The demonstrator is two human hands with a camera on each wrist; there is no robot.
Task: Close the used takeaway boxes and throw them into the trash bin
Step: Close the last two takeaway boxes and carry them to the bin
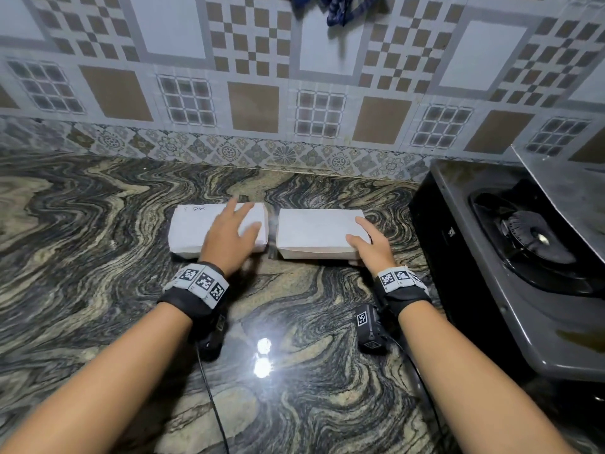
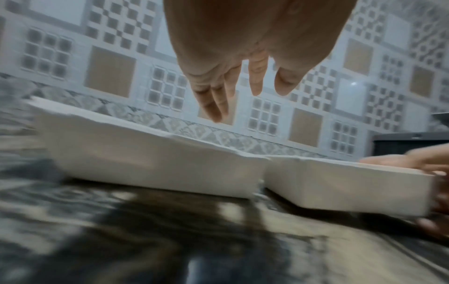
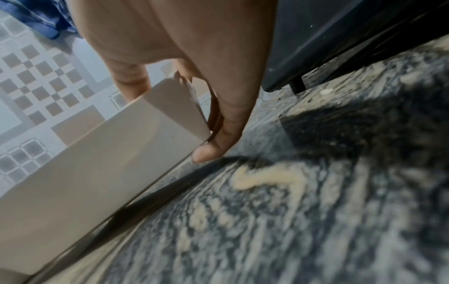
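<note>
Two white takeaway boxes lie side by side on the marble counter, both with lids down. My left hand (image 1: 234,231) is over the right half of the left box (image 1: 193,231). In the left wrist view its fingers (image 2: 218,100) are straight and spread, a little above that box (image 2: 145,157). My right hand (image 1: 363,239) grips the right end of the right box (image 1: 314,231). Its thumb and forefinger lie on the lid, and the other fingers (image 3: 218,138) curl down the box's (image 3: 97,163) end wall to the bottom corner. The trash bin is not in view.
A black gas stove (image 1: 510,257) stands close to the right of the right box, its edge near my right hand. The patterned tiled wall (image 1: 294,93) runs behind the boxes, with a blue cloth (image 1: 337,8) hanging on it. Bare marble counter (image 1: 98,224) stretches left and towards me.
</note>
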